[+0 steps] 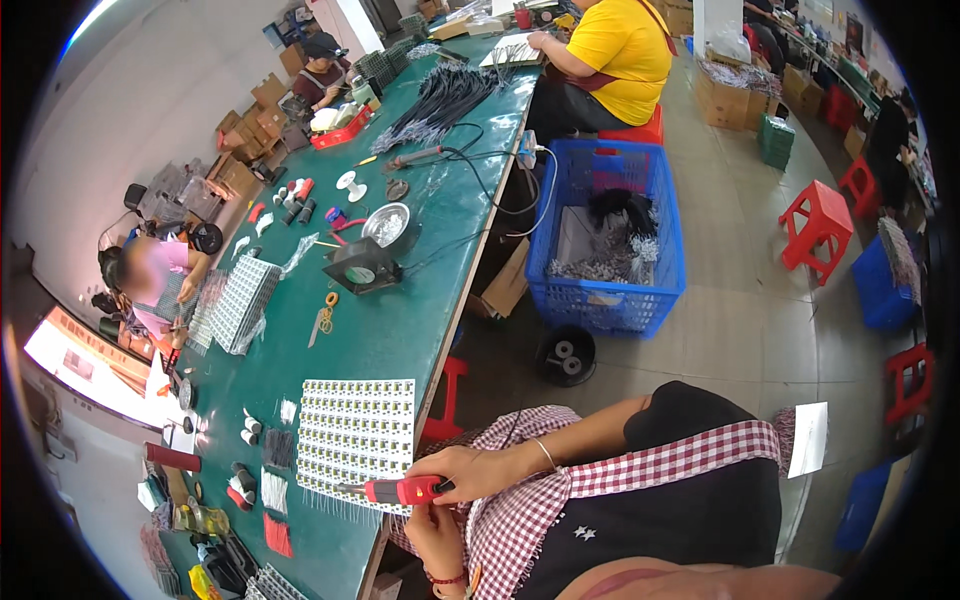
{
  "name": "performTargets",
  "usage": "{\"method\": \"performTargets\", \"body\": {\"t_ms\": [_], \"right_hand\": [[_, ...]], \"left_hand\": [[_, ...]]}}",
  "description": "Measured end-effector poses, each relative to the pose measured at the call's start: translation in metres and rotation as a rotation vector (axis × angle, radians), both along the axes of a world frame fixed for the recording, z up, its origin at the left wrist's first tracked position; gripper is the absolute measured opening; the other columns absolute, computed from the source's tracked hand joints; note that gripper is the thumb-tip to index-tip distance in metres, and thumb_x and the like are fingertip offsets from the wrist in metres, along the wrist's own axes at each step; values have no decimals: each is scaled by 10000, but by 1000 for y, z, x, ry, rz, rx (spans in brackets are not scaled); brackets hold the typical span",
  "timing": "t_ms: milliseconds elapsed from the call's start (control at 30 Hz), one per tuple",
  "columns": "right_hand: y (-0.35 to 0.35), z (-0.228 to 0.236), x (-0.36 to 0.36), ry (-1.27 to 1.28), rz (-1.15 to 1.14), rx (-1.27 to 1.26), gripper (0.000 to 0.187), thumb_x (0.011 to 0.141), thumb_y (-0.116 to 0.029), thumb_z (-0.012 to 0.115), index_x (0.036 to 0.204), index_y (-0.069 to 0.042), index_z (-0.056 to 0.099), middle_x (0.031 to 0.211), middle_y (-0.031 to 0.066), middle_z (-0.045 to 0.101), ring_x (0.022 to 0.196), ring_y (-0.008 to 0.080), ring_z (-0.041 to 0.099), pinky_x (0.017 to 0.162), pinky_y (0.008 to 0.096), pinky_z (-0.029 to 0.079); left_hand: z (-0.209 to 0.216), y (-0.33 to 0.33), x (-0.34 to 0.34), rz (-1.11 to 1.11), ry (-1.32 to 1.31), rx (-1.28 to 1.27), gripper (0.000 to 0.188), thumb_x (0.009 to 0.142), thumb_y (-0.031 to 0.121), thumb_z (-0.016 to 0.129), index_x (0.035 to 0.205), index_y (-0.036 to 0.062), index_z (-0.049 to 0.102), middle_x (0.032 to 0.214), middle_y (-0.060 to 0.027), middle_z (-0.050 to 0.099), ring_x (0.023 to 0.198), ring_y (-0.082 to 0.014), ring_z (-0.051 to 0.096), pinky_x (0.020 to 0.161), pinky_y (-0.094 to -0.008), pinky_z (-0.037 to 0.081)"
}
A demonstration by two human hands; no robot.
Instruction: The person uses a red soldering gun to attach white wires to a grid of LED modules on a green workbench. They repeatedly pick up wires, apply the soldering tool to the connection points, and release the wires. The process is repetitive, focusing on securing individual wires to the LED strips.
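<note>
A white panel of small circuit boards (356, 430), set with rows of yellowish parts, lies at the near edge of the green table. Thin pale wires stick out along its lower edge. My right hand (465, 472) is closed round the red handle of a soldering iron (400, 490), whose thin metal tip points left over the panel's lower rows. Just below, by the panel's lower right corner, is my left hand (435, 540), its fingers drawn together. What they pinch, if anything, is too small to make out. Bundles of dark wires (278, 450), white wires (274, 491) and red wires (278, 536) lie beyond the panel.
On the green table (400, 330) are a metal bowl (386, 224), a black box-shaped device (361, 265), scissors (322, 322) and a white spool (351, 186). A blue crate (605, 305) stands on the floor beside it. Co-workers sit round the table, one in yellow (620, 60).
</note>
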State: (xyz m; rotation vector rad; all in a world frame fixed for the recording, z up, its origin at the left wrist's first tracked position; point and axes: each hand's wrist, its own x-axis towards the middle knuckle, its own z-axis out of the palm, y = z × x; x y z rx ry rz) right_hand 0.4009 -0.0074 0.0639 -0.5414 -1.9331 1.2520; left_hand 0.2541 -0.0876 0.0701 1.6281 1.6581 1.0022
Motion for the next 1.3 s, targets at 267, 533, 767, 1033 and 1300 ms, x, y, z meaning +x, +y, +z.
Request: {"method": "performTargets", "body": {"t_ms": [267,533,767,1033,1300], "right_hand": [[-6,2,9,-39,-2,-223,423,783,-80,659,1188,-12,558,956,163,660,875,244,644,792,336,495],[-7,2,4,12,11,-242,559,743,-60,643,1287,-75,515,771,107,633,675,153,588,652,308,476],[1,17,-3,-46,116,-314,469,763,-36,642,1221,-30,540,803,105,650,728,148,630,678,298,516],[14,23,-6,-1,160,-576,239,825,-171,706,952,11,616,774,40,649,697,107,627,634,244,526],[22,12,-9,-79,88,-615,270,834,-160,708,1012,9,597,820,42,652,743,99,613,659,254,506]], "left_hand": [[16,-8,14,33,-17,-69,142,880,20,559,838,-86,643,639,-94,653,526,-79,566,464,-250,401],[0,-17,5,123,15,46,65,811,-24,643,824,-87,643,638,-120,662,590,-141,658,541,-259,495],[-1,-15,0,200,-311,-26,85,833,2,645,842,-82,639,688,-131,673,631,-138,665,560,-255,504],[-3,-10,-6,244,-55,82,91,863,13,608,863,-74,635,658,-56,621,548,-66,520,514,-220,402],[-6,3,-3,217,-221,4,80,850,-1,601,892,-49,650,659,-104,633,576,-144,621,537,-262,464]]}}
